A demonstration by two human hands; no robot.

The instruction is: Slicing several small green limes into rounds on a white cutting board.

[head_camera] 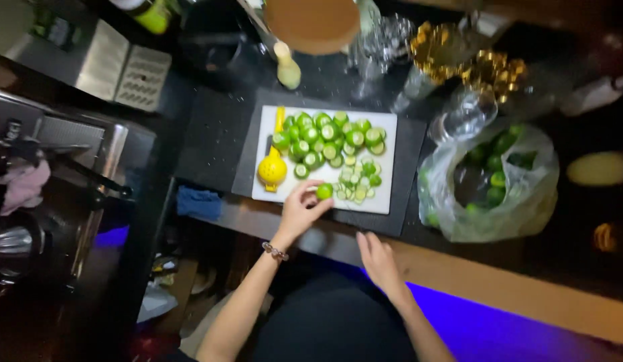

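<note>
A white cutting board lies on a dark mat on the black counter. It carries a heap of halved limes, a scatter of small lime trimmings and a yellow citrus squeezer at its left side. My left hand, with a bead bracelet at the wrist, holds a lime in its fingertips at the board's near edge. My right hand rests flat on the counter's front edge, fingers together, holding nothing.
A clear plastic bag of whole limes sits right of the board. Glasses and gold-coloured items stand behind it. A pale bottle and a metal grater are farther back. A blue cloth lies left.
</note>
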